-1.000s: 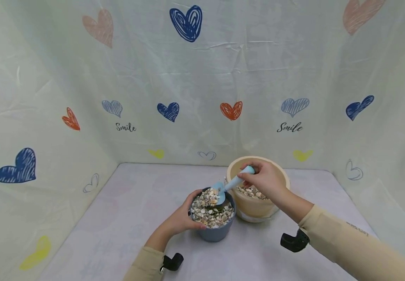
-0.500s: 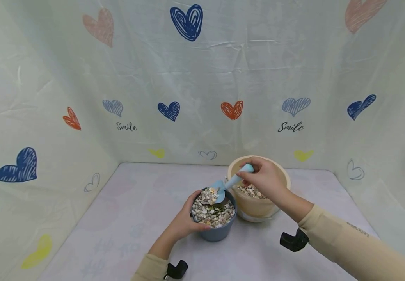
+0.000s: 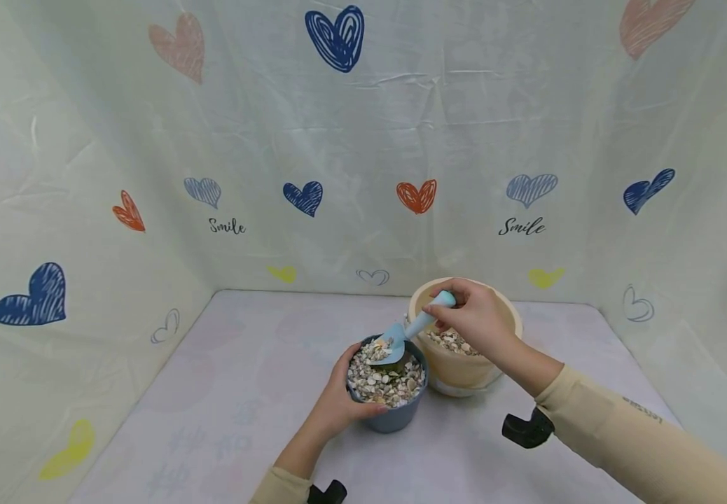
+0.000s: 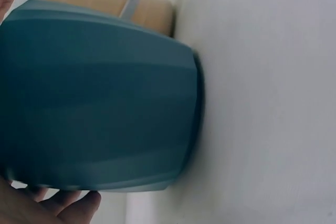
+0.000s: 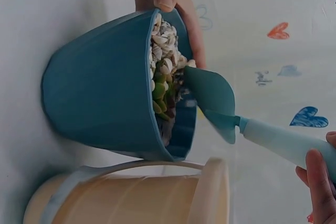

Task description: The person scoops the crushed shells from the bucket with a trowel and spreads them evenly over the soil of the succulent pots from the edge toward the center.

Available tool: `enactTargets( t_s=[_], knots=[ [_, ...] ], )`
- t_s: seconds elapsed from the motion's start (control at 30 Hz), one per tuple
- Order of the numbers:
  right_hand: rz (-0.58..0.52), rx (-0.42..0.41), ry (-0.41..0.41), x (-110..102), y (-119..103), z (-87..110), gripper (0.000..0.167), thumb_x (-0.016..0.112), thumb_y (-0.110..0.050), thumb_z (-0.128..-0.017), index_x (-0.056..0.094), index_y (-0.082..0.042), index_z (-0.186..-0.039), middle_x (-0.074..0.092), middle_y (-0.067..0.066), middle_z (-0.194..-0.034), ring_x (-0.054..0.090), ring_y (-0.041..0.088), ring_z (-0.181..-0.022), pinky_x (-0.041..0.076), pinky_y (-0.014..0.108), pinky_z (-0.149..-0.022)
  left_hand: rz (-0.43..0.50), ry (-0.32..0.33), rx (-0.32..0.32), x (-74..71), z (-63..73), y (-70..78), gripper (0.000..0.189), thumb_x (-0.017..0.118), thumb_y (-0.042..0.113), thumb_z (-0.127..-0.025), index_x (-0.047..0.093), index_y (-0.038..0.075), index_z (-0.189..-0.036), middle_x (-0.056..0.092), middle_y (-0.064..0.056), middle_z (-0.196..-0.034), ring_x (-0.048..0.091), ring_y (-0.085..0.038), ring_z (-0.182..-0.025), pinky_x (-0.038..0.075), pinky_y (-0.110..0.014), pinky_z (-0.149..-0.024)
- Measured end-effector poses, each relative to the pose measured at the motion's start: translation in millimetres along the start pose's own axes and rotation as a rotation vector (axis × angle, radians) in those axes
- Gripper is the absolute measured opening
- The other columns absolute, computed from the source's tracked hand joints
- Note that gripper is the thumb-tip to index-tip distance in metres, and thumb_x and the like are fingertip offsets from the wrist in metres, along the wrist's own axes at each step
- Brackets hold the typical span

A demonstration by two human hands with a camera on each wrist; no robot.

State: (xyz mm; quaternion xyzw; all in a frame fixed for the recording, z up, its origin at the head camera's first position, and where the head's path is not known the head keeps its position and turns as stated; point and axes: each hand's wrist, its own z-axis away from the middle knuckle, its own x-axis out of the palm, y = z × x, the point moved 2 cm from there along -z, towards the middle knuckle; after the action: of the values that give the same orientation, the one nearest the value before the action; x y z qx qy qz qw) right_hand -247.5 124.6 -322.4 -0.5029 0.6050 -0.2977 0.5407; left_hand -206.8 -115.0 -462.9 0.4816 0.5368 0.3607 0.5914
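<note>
My left hand (image 3: 337, 404) grips a blue-grey flower pot (image 3: 395, 420), thumb at the near side and fingers round the far left. The pot stands on the table, filled with shell-like pebbles (image 5: 165, 48). Small green succulent leaves (image 5: 159, 98) show among them, with a dark gap toward the cream bucket's side. My right hand (image 3: 478, 318) holds a light blue trowel (image 3: 425, 320) by the end of its handle. The trowel's blade tilts down over the pot's mouth, with some pebbles at its tip.
A cream bucket (image 3: 461, 371) with a pale handle (image 5: 73, 182) stands behind and right of the pot, with more pebbles (image 3: 452, 341) inside. A white cloth covers the table (image 3: 244, 364); a heart-printed curtain (image 3: 351, 126) hangs behind it.
The trowel blade has tipped further, and pebbles heaped on it have slid into the pot. My left hand and the pot have shifted slightly right.
</note>
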Motion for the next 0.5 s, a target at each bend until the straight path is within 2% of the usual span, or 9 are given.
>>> enactTargets(
  t_s=[0.23,0.5],
  knots=[
    [0.009,-0.010,0.006,-2,-3,0.8,0.029,0.074,-0.008,-0.087,0.063,0.008,-0.108,0.068,0.015,-0.084,0.066,0.020,-0.064,0.057,0.032,-0.059,-0.006,0.045,0.000,3.7,4.5,1.9,0.118,0.092,0.029,-0.063,0.019,0.012,-0.155,0.024,-0.021,-0.154,0.024,-0.044,-0.139,0.025,-0.064,-0.106],
    [-0.001,-0.025,0.009,-1,-3,0.4,0.030,0.075,-0.008,-0.086,0.063,0.009,-0.108,0.068,0.015,-0.083,0.066,0.020,-0.064,0.057,0.031,-0.058,-0.015,0.148,-0.008,12.4,10.7,3.0,0.119,0.093,0.029,-0.061,0.022,0.011,-0.154,0.028,-0.020,-0.152,0.028,-0.042,-0.138,0.027,-0.062,-0.106]
  ],
)
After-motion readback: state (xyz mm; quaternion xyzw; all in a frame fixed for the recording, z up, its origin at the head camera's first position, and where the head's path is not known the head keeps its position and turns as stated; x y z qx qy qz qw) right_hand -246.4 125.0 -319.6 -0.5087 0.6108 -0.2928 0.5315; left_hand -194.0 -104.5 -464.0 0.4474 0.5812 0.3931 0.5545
